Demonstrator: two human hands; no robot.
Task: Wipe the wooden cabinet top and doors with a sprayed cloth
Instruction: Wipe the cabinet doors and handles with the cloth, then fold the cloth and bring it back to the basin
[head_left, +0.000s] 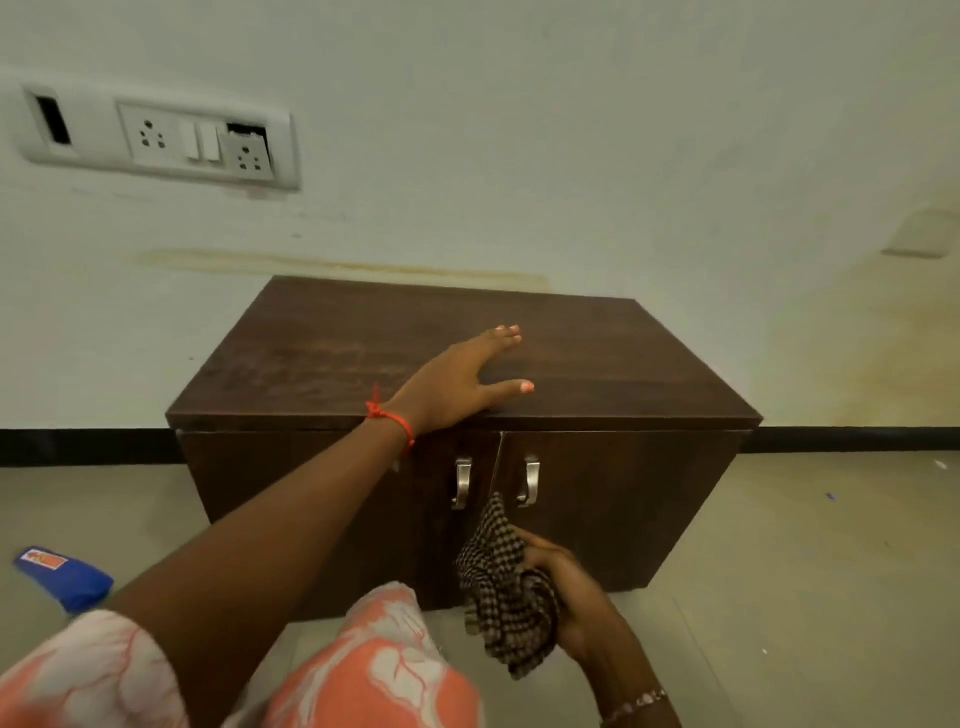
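Note:
A low dark wooden cabinet (597, 358) stands on the floor against the wall. Its two front doors are closed, each with a metal handle: the left handle (461, 483) and the right handle (530, 480). My left hand (457, 382) lies flat on the cabinet top near its front edge, fingers spread. My right hand (571, 587) grips a bunched brown checked cloth (501, 587) in front of the doors, just below the handles. One corner of the cloth points up towards the gap between the doors.
A blue packet (62, 577) lies on the tiled floor at the left. A white switch and socket panel (156, 137) is on the wall above. My knee in orange patterned cloth (384, 670) is close to the cabinet's front.

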